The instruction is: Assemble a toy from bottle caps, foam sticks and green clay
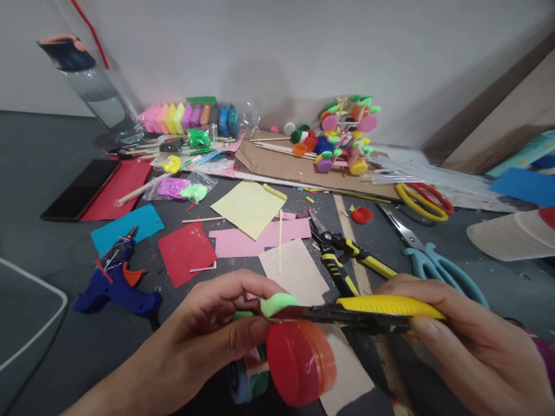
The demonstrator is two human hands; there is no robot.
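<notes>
My left hand is closed on a small craft model with bottle-cap wheels. A red bottle cap and an orange one sit at its near end, with green and blue caps behind. On top, a light green piece of clay lies beside my left fingertips. My right hand is wrapped around a yellow and black utility knife. Its dark blade end points left and touches or overlaps the green clay; I cannot tell which. Part of the model is hidden by my left fingers.
A blue glue gun lies at left. Wire strippers and blue-handled scissors lie beyond my right hand. Paper pieces cover the middle. Cap-wheeled models stand on cardboard. A water bottle stands back left.
</notes>
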